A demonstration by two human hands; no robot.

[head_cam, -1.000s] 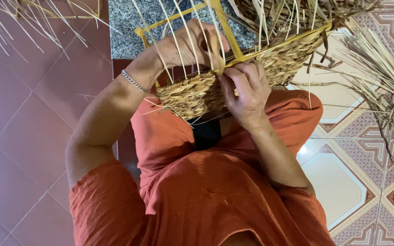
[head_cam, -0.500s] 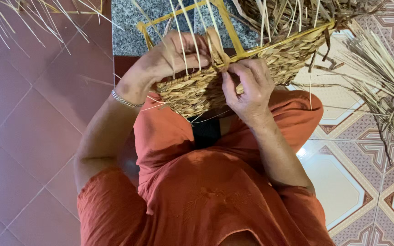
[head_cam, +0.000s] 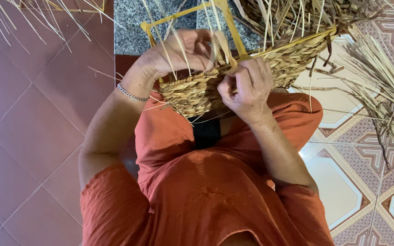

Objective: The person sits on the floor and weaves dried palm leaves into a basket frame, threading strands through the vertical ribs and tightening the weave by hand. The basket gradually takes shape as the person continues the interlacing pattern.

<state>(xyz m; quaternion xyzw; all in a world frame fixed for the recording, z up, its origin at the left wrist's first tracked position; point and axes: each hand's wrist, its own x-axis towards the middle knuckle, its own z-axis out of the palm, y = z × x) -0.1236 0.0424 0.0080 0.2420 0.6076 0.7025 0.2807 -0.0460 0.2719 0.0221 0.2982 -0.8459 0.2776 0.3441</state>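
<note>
Left hand [head_cam: 178,54], right hand [head_cam: 247,86], one half-woven basket [head_cam: 251,73], possibly pinching strands

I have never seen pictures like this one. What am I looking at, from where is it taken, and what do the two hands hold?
No machine is here. A person wears a camera on the head, so the one view looks straight down at their own lap and arms. On the lap rests a half-woven basket of dry straw, built on a yellow frame. The left hand, with a bracelet at its wrist, grips the basket's upper edge and some loose strands. The right hand pinches straw at the woven rim. More loose straw lies on the patterned tiled floor at the right.
</note>
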